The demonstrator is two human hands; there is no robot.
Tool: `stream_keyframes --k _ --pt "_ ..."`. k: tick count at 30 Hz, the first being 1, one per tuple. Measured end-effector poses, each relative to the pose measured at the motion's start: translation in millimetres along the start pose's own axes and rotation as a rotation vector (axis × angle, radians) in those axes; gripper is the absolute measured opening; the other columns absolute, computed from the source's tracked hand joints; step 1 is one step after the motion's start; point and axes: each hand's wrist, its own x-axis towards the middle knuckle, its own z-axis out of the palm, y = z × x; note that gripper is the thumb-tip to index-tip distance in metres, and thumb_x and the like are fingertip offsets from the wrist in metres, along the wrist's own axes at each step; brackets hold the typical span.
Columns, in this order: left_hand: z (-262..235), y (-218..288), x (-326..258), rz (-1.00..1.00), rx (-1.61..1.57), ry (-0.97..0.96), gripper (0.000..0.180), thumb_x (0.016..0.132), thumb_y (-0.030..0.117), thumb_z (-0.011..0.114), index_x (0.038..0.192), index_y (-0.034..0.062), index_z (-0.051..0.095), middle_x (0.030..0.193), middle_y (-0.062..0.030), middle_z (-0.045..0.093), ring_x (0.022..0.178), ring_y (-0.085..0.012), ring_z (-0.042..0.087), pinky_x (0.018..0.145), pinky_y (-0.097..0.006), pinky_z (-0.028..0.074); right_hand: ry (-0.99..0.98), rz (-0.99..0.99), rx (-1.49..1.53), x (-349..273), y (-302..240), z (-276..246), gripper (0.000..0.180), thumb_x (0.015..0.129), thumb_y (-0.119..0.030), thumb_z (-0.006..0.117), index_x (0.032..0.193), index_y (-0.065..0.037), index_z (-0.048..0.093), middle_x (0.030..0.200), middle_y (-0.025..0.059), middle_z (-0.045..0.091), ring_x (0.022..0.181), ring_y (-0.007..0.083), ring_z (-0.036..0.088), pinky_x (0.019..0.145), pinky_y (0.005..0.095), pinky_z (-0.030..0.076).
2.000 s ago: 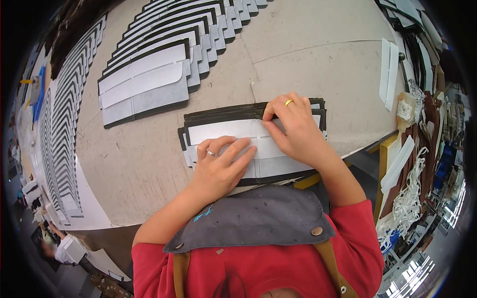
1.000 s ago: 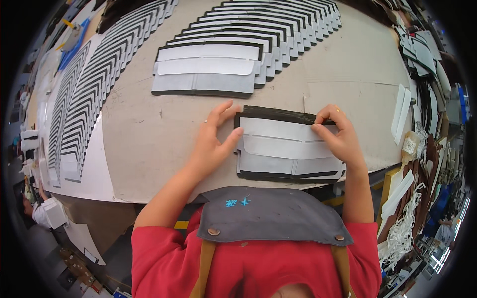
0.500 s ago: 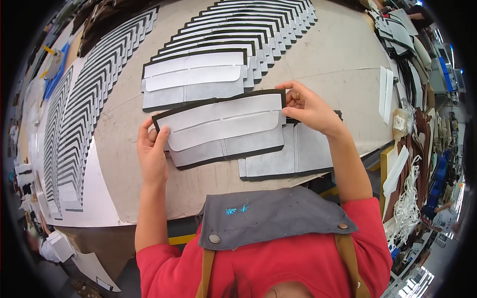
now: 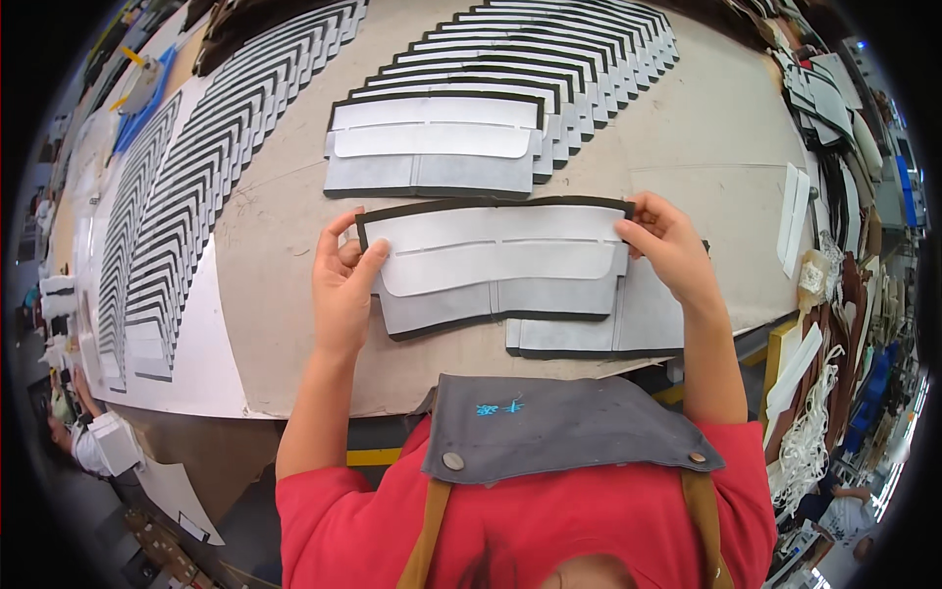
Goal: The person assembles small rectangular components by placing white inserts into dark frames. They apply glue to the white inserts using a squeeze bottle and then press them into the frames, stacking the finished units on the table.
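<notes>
- Currently, the left hand (image 4: 341, 291) pinches the left edge of a flat grey rectangular panel with a dark border and white paper-like strips across its upper half (image 4: 496, 265); the thumb lies on top and the fingers curl round the edge.
- The right hand (image 4: 670, 250) grips the same panel at its upper right corner, fingers closed on the dark border.
- Held between both hands, the panel sits just above the beige work table (image 4: 687, 128), in front of the person's chest and slightly tilted, with its left end lower.
- A small stack of similar grey panels (image 4: 628, 329) lies on the table directly below the held panel's right half, near the table's front edge.
- A fanned row of the same dark-bordered panels (image 4: 491, 88) runs away across the table; its nearest panel lies just beyond the held one, apart from it.
- Two further fanned rows of panels (image 4: 186, 196) extend along the left side of the table, partly on a white sheet (image 4: 211, 363).
- A narrow white strip (image 4: 793, 218) lies near the table's right edge, well clear of the right hand.
- The person wears a red shirt (image 4: 549, 520) and a grey apron bib with tan straps (image 4: 559, 427).
</notes>
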Motion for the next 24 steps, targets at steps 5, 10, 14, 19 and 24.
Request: stream_keyframes --k 5,10,14,19,24 --pt "10.8 -6.5 -12.2 0.019 0.142 -0.071 0.043 0.086 0.0 0.056 0.127 0.0034 0.045 0.065 0.0068 0.045 0.061 -0.0006 0.035 0.056 -0.017 0.024 0.065 -0.038 -0.017 -34.9 11.0 -16.4 0.014 0.084 -0.005 0.061 0.096 -0.001 0.056 0.074 -0.0021 0.049 0.068 0.005 0.046 0.06 0.0199 0.041" --pt "10.8 -13.4 -13.2 0.15 0.265 -0.103 0.041 0.086 -0.001 0.056 0.126 0.0034 0.047 0.064 0.0078 0.04 0.059 -0.0007 0.032 0.053 -0.017 0.023 0.113 -0.081 0.034 -48.0 24.4 -20.9 0.014 0.083 -0.003 0.061 0.096 -0.001 0.057 0.076 -0.0031 0.05 0.071 0.0051 0.046 0.062 0.0197 0.041" --pt "11.8 -12.8 -16.6 0.214 0.316 -0.086 0.041 0.086 -0.002 0.055 0.126 0.0032 0.047 0.064 0.0084 0.037 0.058 -0.0008 0.031 0.053 -0.017 0.023 0.12 -0.113 0.07 -49.4 30.0 -20.4 0.014 0.083 -0.002 0.061 0.096 -0.002 0.057 0.077 -0.0035 0.051 0.071 0.0048 0.047 0.063 0.0198 0.041" --pt "18.0 -9.1 -19.2 0.202 0.266 -0.107 0.041 0.086 -0.002 0.055 0.126 0.0028 0.047 0.065 0.0076 0.041 0.059 -0.0004 0.033 0.053 -0.016 0.023 0.124 -0.126 0.046 -52.2 30.6 -25.2 0.014 0.083 -0.002 0.061 0.096 -0.002 0.057 0.076 -0.0036 0.05 0.071 0.0048 0.047 0.062 0.0203 0.042" --pt "28.4 -4.2 -19.4 0.164 0.231 -0.124 0.039 0.086 0.001 0.059 0.124 0.0031 0.049 0.063 0.0066 0.045 0.058 -0.0004 0.035 0.055 -0.016 0.027 0.153 -0.089 0.059 -57.3 33.8 -33.6 0.015 0.083 -0.004 0.061 0.097 -0.001 0.057 0.074 -0.0023 0.05 0.068 0.0055 0.047 0.061 0.0206 0.042"
